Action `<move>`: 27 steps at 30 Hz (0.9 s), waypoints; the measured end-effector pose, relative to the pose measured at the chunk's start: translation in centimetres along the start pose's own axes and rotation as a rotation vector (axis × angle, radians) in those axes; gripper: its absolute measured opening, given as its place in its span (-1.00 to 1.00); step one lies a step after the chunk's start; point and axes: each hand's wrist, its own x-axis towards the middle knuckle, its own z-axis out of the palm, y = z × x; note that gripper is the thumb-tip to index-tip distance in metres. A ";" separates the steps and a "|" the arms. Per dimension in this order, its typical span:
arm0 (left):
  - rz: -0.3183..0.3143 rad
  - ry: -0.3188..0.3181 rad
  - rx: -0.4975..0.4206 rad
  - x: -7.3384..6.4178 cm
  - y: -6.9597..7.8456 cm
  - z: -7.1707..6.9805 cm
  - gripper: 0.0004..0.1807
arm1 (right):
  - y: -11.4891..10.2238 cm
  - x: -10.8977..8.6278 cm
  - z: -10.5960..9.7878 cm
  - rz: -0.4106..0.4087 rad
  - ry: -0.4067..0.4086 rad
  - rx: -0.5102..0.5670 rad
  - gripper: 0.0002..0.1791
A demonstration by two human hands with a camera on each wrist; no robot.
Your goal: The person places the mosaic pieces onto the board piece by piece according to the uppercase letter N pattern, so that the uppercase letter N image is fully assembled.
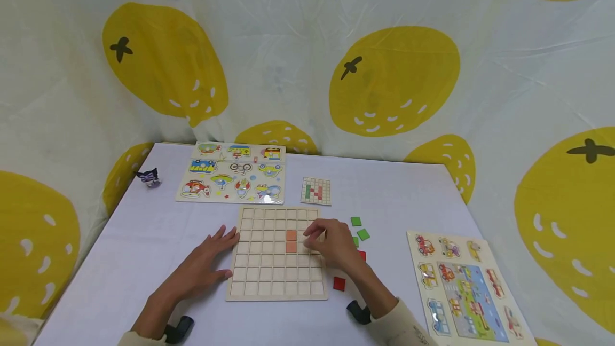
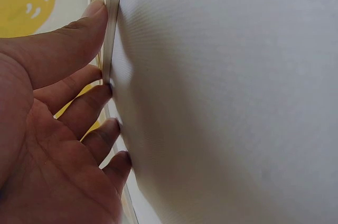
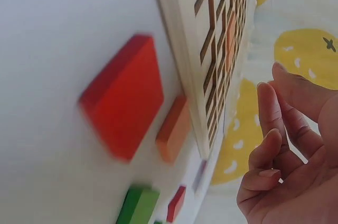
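In the head view a wooden grid board [image 1: 261, 276] lies flat in front of me, with two orange square tiles [image 1: 291, 235] in neighbouring cells of one column. My left hand [image 1: 204, 266] rests at the board's left edge, fingers spread; in the left wrist view its thumb and fingertips [image 2: 95, 10] touch that edge. Over the board's right part hovers my right hand [image 1: 331, 242]. Its thumb and forefinger are close together, with no tile showing between them in the right wrist view. Beside the board lie red tiles [image 3: 127, 100], green tiles [image 1: 363, 234] and a loose orange tile [image 3: 174, 129].
A small pattern card [image 1: 316, 191] lies behind the board. One vehicle puzzle [image 1: 230, 196] stands at the back left, another [image 1: 418, 271] at the front right. A small dark figurine [image 1: 149, 177] sits at the far left. A fruit-print curtain [image 1: 278, 68] hangs behind the table.
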 end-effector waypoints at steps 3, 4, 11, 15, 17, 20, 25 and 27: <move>0.001 0.002 -0.006 0.0 0.0 -0.1 -0.04 | 0.5 -0.3 -0.7 0.011 0.018 -0.015 -0.87; -0.001 -0.002 -0.005 0.0 0.0 -0.1 -0.04 | 0.7 -0.5 -0.9 0.019 0.023 -0.016 -0.86; -0.020 -0.006 -0.013 0.0 0.0 -0.1 -0.04 | 2.2 -1.8 -1.7 0.070 0.049 -0.013 -0.85; -0.024 -0.008 -0.016 0.0 0.0 0.0 -0.04 | 3.2 -2.6 -1.9 0.095 0.060 -0.038 -0.82; -0.034 -0.018 -0.018 0.0 0.0 0.0 -0.04 | 3.7 -2.9 -2.0 0.103 0.065 -0.057 -0.78; -0.050 -0.030 -0.020 0.1 0.0 0.1 -0.03 | 4.0 -3.2 -2.2 0.116 0.064 -0.071 -0.75; -0.047 -0.030 -0.008 0.2 -0.1 0.1 -0.03 | 4.3 -3.8 -2.2 0.143 0.050 -0.119 -0.75; -0.048 -0.031 -0.006 0.2 -0.1 0.1 -0.02 | 4.4 -3.9 -2.1 0.148 0.043 -0.142 -0.74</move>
